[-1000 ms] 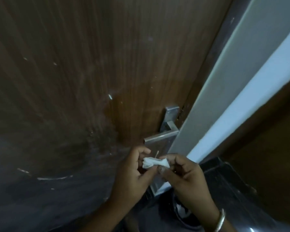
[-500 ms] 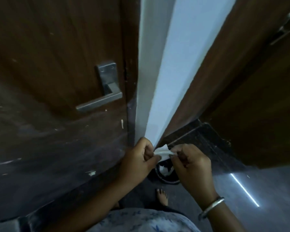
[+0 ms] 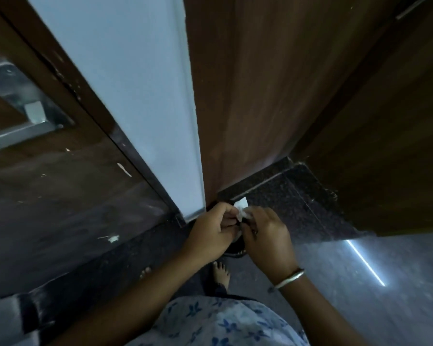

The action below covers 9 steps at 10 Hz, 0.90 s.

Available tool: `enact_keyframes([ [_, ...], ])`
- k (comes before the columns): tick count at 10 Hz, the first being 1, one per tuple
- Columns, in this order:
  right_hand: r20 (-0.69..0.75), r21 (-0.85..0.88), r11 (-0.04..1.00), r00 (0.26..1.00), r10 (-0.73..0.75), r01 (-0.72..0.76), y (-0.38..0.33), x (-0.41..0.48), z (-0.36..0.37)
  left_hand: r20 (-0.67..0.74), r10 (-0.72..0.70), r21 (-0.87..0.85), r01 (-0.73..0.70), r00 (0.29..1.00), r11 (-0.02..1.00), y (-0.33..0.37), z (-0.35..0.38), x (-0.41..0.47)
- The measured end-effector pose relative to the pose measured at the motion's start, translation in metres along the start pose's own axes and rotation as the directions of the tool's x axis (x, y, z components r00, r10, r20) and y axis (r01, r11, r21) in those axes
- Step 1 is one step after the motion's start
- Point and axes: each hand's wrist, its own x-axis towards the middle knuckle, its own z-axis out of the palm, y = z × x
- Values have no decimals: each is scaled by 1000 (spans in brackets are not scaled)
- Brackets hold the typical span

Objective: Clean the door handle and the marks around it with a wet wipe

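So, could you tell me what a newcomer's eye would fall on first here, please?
At the centre, the left hand and right hand pinch a small white wipe between them. At the far left, the metal handle sits on the brown door, with white marks below it. A pale wall strip runs down the middle.

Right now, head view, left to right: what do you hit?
handle → left hand → wipe → right hand → light streak. Both hands pinch the wipe.
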Motion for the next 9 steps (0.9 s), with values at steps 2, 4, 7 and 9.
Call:
enact_keyframes([
  [2, 143, -76, 993, 985, 97, -87, 37, 13, 3, 215, -260, 114, 241, 941, 964, -30, 10, 14],
  [4, 175, -58, 994, 979, 105, -96, 50, 12, 1, 144, -290, 22, 290, 946, 957, -37, 14, 11],
  [7, 403, -67, 981, 904, -140, 182, 18, 22, 16, -116, -150, 265, 176, 982, 948, -27, -12, -16],
  [9, 464, -208, 871, 829, -312, 445, -37, 43, 30, -365, -42, 487, 229, 930, 843, -6, -58, -41],
])
